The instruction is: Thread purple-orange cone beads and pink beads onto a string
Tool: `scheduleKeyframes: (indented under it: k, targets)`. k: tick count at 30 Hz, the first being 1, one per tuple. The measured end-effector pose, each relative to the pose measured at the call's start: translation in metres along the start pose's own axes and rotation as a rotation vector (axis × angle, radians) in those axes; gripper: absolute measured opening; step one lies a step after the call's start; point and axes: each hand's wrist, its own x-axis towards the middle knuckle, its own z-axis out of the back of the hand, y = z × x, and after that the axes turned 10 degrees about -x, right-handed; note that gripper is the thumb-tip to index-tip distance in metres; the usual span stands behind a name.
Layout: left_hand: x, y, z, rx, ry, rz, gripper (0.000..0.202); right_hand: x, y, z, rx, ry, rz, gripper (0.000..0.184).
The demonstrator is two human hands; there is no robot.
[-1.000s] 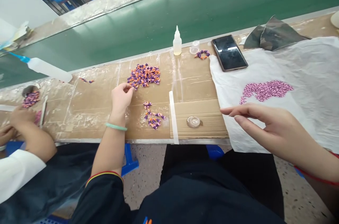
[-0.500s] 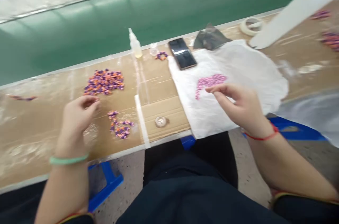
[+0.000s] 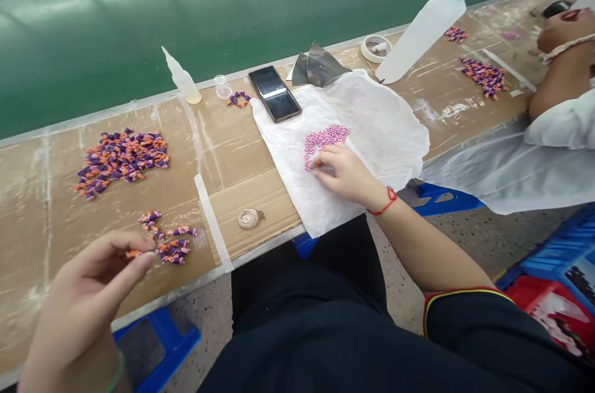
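My left hand (image 3: 88, 294) is lifted over the near table edge, thumb and forefinger pinched on a small orange and purple piece (image 3: 134, 253). A small group of the same pieces (image 3: 170, 244) lies just beyond it, and a large pile (image 3: 121, 158) sits farther back at the left. My right hand (image 3: 341, 171) rests on a white sheet (image 3: 385, 126), its fingertips pressed together at the near edge of a patch of tiny pink beads (image 3: 324, 140). What those fingertips hold, if anything, is hidden.
A phone (image 3: 274, 93), a small glue bottle (image 3: 182, 78), a clear cup (image 3: 223, 87), a round metal piece (image 3: 248, 218) and a white strip (image 3: 211, 220) lie on the cardboard-covered bench. A large blue-tipped bottle (image 3: 425, 24) lies at the right. Another person's arm (image 3: 564, 64) works there.
The view swung right. My left hand drew back from the large pile toward me with a piece pinched. My right hand moved forward onto the pink beads.
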Motion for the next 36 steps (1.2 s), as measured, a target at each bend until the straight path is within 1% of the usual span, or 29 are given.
scheduleKeyframes:
  k: [3,6,13,17,22,25,27,28,30,31,33,35,36]
  targets:
    - [-0.008,-0.022,-0.017,-0.090,0.138,0.040,0.008,0.002,0.002,0.002,-0.013,0.029,0.015,0.010]
    - [-0.011,-0.032,-0.028,-0.137,0.197,0.034,0.008,0.003,0.003,0.004,-0.044,0.049,0.014,0.013]
    - [-0.023,-0.027,-0.041,-0.277,0.309,-0.023,0.010,0.003,0.001,0.004,-0.063,0.081,0.020,0.010]
    - [-0.031,-0.021,-0.054,-0.391,0.395,-0.055,0.015,0.005,0.001,0.002,-0.083,0.084,0.040,0.012]
    - [-0.037,-0.023,-0.079,-0.480,0.407,-0.056,0.021,0.005,0.003,-0.003,-0.121,0.088,0.045,0.015]
    - [-0.038,-0.031,-0.098,-0.517,0.464,-0.051,0.024,0.001,0.005,-0.005,-0.059,0.053,0.005,0.014]
    - [-0.037,-0.038,-0.112,-0.566,0.498,-0.020,0.023,-0.003,0.009,-0.003,-0.023,0.033,-0.013,0.013]
    - [-0.037,-0.042,-0.120,-0.599,0.506,0.004,0.021,-0.006,0.013,-0.001,0.028,0.030,-0.021,0.012]
    - [-0.035,-0.050,-0.135,-0.671,0.509,0.049,0.014,-0.012,0.027,0.005,0.239,0.041,-0.050,0.012]
    - [-0.034,-0.054,-0.142,-0.702,0.507,0.066,0.016,-0.015,0.036,0.009,0.386,0.054,-0.068,0.013]
    - [-0.032,-0.059,-0.155,-0.747,0.497,0.087,0.031,-0.022,0.055,0.014,0.653,0.069,-0.099,0.016]
    - [-0.030,-0.062,-0.164,-0.774,0.467,0.099,0.043,-0.027,0.074,0.016,0.799,0.048,-0.110,0.018]
    - [-0.030,-0.062,-0.167,-0.782,0.451,0.098,0.046,-0.029,0.082,0.016,0.839,0.023,-0.111,0.017]
